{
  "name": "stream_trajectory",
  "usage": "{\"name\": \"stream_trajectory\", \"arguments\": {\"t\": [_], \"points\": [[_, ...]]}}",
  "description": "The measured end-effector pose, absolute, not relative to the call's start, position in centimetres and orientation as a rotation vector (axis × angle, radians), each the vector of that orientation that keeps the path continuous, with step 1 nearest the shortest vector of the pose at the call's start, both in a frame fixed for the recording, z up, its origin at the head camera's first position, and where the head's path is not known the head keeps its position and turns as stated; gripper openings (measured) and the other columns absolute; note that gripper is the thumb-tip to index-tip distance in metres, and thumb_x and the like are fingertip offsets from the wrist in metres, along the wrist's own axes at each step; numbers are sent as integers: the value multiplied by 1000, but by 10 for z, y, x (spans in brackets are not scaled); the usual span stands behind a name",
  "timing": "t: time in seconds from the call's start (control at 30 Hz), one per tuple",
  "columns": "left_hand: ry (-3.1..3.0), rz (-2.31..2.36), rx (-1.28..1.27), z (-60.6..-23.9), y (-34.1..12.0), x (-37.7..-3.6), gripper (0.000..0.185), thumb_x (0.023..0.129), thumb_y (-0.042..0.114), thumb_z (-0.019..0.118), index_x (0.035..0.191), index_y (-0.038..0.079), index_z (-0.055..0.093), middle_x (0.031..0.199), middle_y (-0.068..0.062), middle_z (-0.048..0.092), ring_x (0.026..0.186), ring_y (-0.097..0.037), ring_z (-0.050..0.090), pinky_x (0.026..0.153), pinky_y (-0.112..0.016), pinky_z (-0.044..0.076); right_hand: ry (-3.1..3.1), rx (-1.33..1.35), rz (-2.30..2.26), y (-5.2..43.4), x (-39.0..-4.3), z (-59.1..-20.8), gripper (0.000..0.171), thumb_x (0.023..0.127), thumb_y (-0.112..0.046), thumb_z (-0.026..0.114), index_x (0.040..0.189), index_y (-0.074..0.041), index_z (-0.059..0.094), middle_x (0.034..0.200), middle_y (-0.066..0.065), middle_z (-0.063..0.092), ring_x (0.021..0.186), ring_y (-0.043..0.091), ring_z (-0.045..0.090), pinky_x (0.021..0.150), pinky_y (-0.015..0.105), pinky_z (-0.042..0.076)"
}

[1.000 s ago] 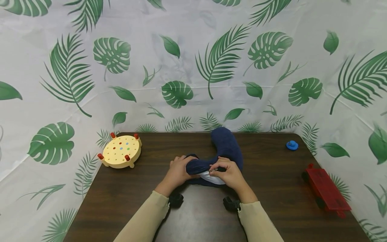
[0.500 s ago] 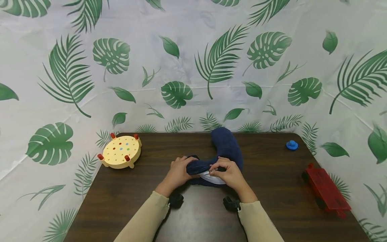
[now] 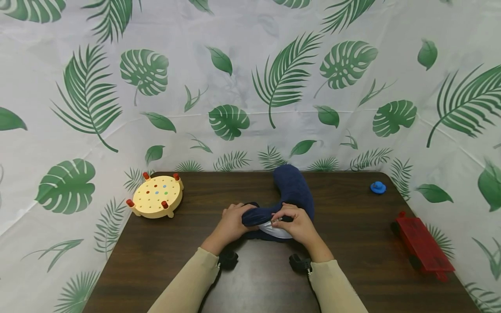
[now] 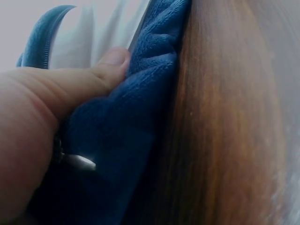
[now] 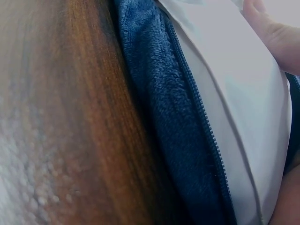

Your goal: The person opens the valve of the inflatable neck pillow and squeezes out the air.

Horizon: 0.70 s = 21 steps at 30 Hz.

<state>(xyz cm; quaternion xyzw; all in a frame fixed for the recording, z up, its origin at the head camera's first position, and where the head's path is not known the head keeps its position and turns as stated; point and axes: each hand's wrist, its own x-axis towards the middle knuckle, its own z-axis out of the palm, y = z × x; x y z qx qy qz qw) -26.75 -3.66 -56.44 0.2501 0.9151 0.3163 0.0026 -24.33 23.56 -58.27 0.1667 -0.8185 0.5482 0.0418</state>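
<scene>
At the near end of a navy fleece neck pillow [image 3: 291, 191], the left hand [image 3: 231, 224] curls its fingers and thumb [image 4: 110, 63] round the bunched blue cover, gripping it just beside the open zipper [image 5: 197, 108]. The right hand [image 3: 297, 224] pinches the other side of that opening, fingertips on the cover's edge where the white inner cushion [image 3: 275, 230] shows between the two hands. From the right wrist, the zipper teeth run along the blue fleece with the white cushion bulging past them. The pillow lies on a dark wooden table [image 3: 352, 226], its curved body arching away from the hands toward the far edge. Well apart to the left sits a round yellow peg board [image 3: 157, 195] with red pegs. Far right, a small blue knob [image 3: 378, 188] lies near the back corner, and a red toy cart [image 3: 422, 248] rests at the table's right edge.
</scene>
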Motion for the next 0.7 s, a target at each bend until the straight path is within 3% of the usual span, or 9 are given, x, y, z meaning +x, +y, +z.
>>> {"name": "stream_trajectory", "arguments": {"t": [0.47, 0.7], "points": [[2832, 989, 811, -565, -35, -268, 55, 88, 40, 92, 137, 25, 73, 131, -6, 75, 118, -33, 63, 93, -51, 41, -2513, 531, 1675, 237, -243, -582, 18, 85, -15, 93, 89, -30, 85, 104, -9, 85, 152, 42, 51, 128, 66, 29], [2809, 988, 834, -565, -35, -268, 51, 89, 40, 91, 135, 26, 74, 130, -4, 76, 117, -32, 64, 95, -53, 43, -2493, 566, 1687, 237, -243, -582, 13, 85, -12, 93, 89, -22, 85, 103, -4, 86, 150, 43, 53, 127, 64, 30]]}}
